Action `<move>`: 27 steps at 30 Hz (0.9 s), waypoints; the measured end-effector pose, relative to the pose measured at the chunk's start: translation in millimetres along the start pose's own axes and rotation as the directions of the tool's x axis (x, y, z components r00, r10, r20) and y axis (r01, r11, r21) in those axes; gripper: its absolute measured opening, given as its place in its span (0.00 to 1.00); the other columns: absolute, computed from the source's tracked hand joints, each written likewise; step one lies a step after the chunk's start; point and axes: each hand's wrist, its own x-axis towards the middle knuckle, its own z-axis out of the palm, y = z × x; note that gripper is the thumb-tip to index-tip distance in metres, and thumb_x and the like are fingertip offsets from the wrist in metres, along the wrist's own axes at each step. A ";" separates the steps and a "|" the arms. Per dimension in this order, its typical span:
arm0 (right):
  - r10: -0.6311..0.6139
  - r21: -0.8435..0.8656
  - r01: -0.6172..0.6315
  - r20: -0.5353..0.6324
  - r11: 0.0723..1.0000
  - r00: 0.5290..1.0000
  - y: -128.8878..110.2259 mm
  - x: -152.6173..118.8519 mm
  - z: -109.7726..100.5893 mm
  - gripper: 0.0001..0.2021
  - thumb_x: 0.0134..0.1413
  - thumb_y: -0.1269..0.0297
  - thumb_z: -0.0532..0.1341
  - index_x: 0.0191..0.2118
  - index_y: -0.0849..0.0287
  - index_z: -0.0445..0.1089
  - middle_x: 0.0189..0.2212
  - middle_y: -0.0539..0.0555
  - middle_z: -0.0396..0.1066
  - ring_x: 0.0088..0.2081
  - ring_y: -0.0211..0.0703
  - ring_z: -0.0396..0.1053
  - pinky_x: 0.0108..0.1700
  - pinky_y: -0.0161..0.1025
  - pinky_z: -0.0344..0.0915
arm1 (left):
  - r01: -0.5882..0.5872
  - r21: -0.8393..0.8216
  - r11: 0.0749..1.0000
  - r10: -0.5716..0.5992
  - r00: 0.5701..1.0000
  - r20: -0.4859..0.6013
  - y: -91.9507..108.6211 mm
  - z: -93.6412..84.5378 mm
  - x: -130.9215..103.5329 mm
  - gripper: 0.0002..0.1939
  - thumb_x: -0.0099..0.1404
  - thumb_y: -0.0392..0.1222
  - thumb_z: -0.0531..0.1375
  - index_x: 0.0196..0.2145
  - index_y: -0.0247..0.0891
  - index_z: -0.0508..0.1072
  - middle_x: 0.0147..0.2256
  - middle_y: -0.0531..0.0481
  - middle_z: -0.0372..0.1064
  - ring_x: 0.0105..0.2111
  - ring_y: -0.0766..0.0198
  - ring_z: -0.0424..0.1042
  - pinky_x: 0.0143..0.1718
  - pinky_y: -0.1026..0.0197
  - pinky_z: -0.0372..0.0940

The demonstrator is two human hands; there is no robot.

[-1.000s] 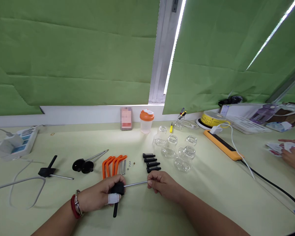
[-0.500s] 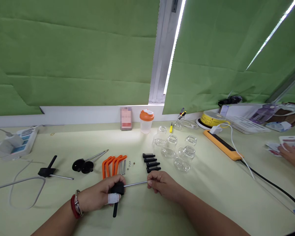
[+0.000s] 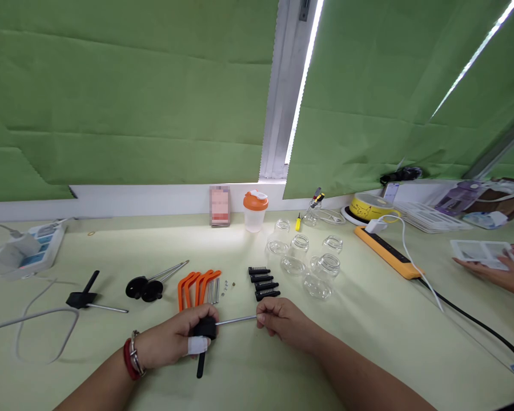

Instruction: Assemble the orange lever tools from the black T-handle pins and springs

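Observation:
My left hand, its thumb wrapped in white tape, grips a black plastic piece with a flat arm sticking out below. From this piece a thin metal rod runs to the right. My right hand pinches the rod's far end, which the fingertips hide. Just beyond my left hand lie several bent orange handles, some metal bolts and tiny nuts. Several black ridged parts with springs sit in a column above my right hand.
At left lie a similar black part with a rod and black discs with rods. Several clear glass jars, an orange-lidded shaker cup and an orange power strip stand further back. Another person's hands hold a whitish clear case.
My hands and the rod piece look unmoved. At the far right, the other person's hands have shifted and now hold up a whitish clear case.

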 end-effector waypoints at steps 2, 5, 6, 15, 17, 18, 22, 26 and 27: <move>-0.001 0.001 0.001 0.001 1.000 1.000 -0.6 -0.2 -0.1 0.06 0.53 0.63 0.56 0.30 0.59 0.65 0.27 0.49 0.66 0.24 0.32 0.57 0.24 0.29 0.52 | -0.007 0.000 1.000 0.007 1.000 0.000 1.4 0.0 0.1 0.14 0.60 0.50 0.58 0.41 0.42 0.63 0.33 0.54 0.57 0.31 0.65 0.56 0.33 0.65 0.59; -0.004 -0.011 0.004 0.000 1.000 1.000 -1.9 -0.7 -0.1 0.06 0.54 0.64 0.56 0.30 0.59 0.65 0.26 0.49 0.65 0.23 0.32 0.56 0.23 0.29 0.51 | -0.004 -0.013 1.000 0.004 1.000 0.006 3.9 0.4 0.1 0.14 0.60 0.50 0.57 0.41 0.41 0.63 0.32 0.55 0.56 0.30 0.65 0.55 0.32 0.65 0.58; -0.003 -0.015 0.003 -0.001 1.000 1.000 -2.4 -1.0 -0.1 0.05 0.54 0.64 0.56 0.30 0.59 0.65 0.26 0.48 0.65 0.23 0.32 0.56 0.23 0.29 0.51 | -0.002 -0.015 1.000 0.002 1.000 0.007 4.6 0.5 0.1 0.15 0.60 0.51 0.57 0.41 0.41 0.63 0.32 0.55 0.56 0.30 0.65 0.55 0.31 0.65 0.58; 0.019 -0.033 -0.019 -0.008 0.999 1.000 -5.8 -2.1 -0.5 0.06 0.53 0.63 0.57 0.29 0.58 0.65 0.22 0.47 0.62 0.22 0.32 0.54 0.24 0.30 0.52 | 0.001 -0.002 1.000 -0.001 1.000 -0.003 4.0 0.3 1.2 0.15 0.60 0.51 0.58 0.41 0.41 0.63 0.32 0.54 0.57 0.30 0.65 0.55 0.32 0.64 0.58; 0.016 -0.035 -0.016 -0.008 0.999 1.000 -5.8 -1.9 -0.4 0.06 0.53 0.63 0.57 0.29 0.58 0.66 0.22 0.47 0.62 0.22 0.32 0.54 0.24 0.30 0.52 | -0.001 -0.015 1.000 0.001 1.000 0.001 3.5 0.5 0.6 0.15 0.60 0.51 0.58 0.41 0.41 0.63 0.32 0.54 0.57 0.30 0.65 0.55 0.32 0.64 0.58; 0.013 -0.034 -0.014 -0.008 0.999 1.000 -5.6 -1.7 -0.3 0.05 0.53 0.64 0.56 0.29 0.59 0.65 0.23 0.47 0.63 0.22 0.32 0.55 0.24 0.31 0.52 | -0.002 -0.021 1.000 0.002 1.000 0.003 3.5 0.6 0.3 0.15 0.60 0.51 0.58 0.41 0.41 0.63 0.32 0.54 0.56 0.30 0.65 0.55 0.32 0.64 0.58; 0.004 -0.015 -0.004 0.002 1.000 1.000 -3.7 -1.1 -0.1 0.05 0.53 0.64 0.56 0.30 0.59 0.65 0.26 0.49 0.66 0.24 0.32 0.57 0.24 0.30 0.52 | -0.002 -0.038 0.999 0.002 1.000 0.007 5.1 1.0 -0.3 0.14 0.60 0.49 0.58 0.41 0.41 0.63 0.32 0.55 0.56 0.30 0.65 0.54 0.31 0.65 0.57; 0.005 -0.020 -0.005 0.005 1.000 1.000 -2.7 -1.4 -0.5 0.05 0.53 0.64 0.56 0.30 0.59 0.65 0.26 0.49 0.65 0.23 0.32 0.56 0.24 0.30 0.52 | -0.003 -0.043 0.999 0.004 1.000 0.006 5.9 0.3 0.8 0.13 0.60 0.48 0.58 0.40 0.41 0.62 0.31 0.55 0.55 0.30 0.66 0.54 0.31 0.65 0.56; 0.007 -0.022 -0.007 0.005 1.000 1.000 -2.8 -1.6 -0.5 0.05 0.53 0.65 0.56 0.30 0.59 0.65 0.26 0.49 0.65 0.23 0.32 0.56 0.24 0.29 0.52 | -0.003 -0.041 0.999 0.004 1.000 0.006 5.6 0.2 1.0 0.13 0.60 0.48 0.58 0.40 0.41 0.62 0.31 0.55 0.55 0.30 0.66 0.54 0.31 0.65 0.56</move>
